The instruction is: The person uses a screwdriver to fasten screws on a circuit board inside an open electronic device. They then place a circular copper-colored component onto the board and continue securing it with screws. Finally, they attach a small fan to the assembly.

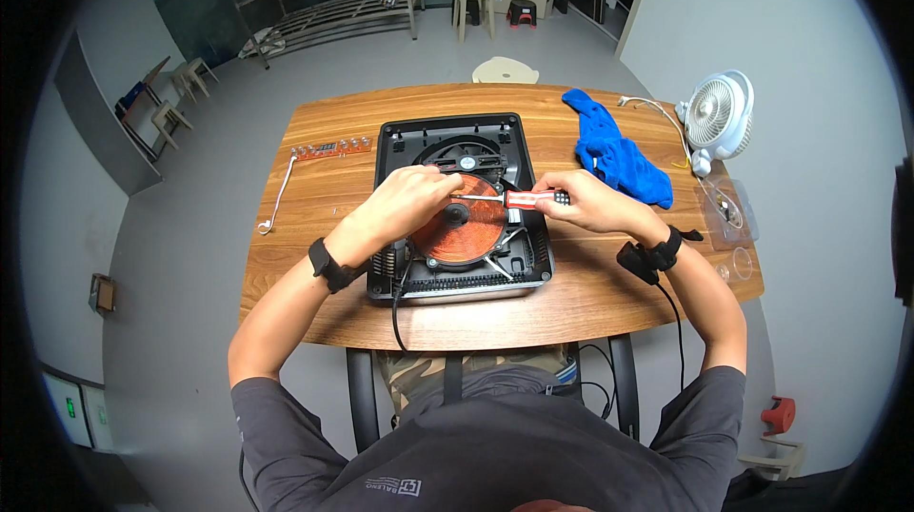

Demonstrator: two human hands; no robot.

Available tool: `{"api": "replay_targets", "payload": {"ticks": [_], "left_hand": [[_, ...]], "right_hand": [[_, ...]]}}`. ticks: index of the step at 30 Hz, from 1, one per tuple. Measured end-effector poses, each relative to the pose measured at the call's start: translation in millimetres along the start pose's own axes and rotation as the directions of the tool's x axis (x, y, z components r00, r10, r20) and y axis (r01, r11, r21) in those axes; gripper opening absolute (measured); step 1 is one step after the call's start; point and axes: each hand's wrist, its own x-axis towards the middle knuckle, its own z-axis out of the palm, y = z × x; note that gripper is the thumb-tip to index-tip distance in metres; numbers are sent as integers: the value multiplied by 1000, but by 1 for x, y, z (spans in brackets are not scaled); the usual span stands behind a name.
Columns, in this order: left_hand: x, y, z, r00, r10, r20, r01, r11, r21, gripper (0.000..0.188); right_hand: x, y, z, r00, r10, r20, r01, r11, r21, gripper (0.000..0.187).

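Note:
An opened induction cooker [533, 250] lies on the table in front of me, its black housing showing a round copper coil [457, 238] and a cooling fan [467, 162] behind it. In my right hand [600, 203] is a screwdriver [524, 199] with a red, white and black handle, held nearly level above the coil, its shaft pointing left. My left hand [409, 200] is closed in a pinch at the shaft's tip, over the coil's far left side. Whatever those fingertips hold is too small to make out.
Left of the cooker lies a narrow circuit board [330, 148] with a white cable [279, 196]. A blue cloth [614, 150], a white fan [716, 120] and a clear plastic box [731, 212] are on the right. A black cord [397, 317] hangs over the near edge.

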Motion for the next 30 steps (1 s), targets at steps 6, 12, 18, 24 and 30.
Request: {"api": "replay_targets", "payload": {"ticks": [6,12,18,24,30], "left_hand": [[0,0,-1,1000,-19,25,19,1000,24,21],[-1,-1,-2,997,-80,13,81,996,-38,21],[2,1,-10,978,-184,98,195,975,-110,45],[2,-20,-15,959,-265,105,276,954,-116,56],[29,-39,7,934,-202,295,201,979,33,45]], "right_hand": [[-5,3,3,999,-50,2,49,991,125,42],[0,0,-2,977,-110,-183,127,988,84,40],[0,-15,-9,970,59,-237,12,958,287,38],[6,-8,-34,912,54,-407,71,956,285,37],[31,-12,-68,847,0,-532,22,999,37,36]]}}
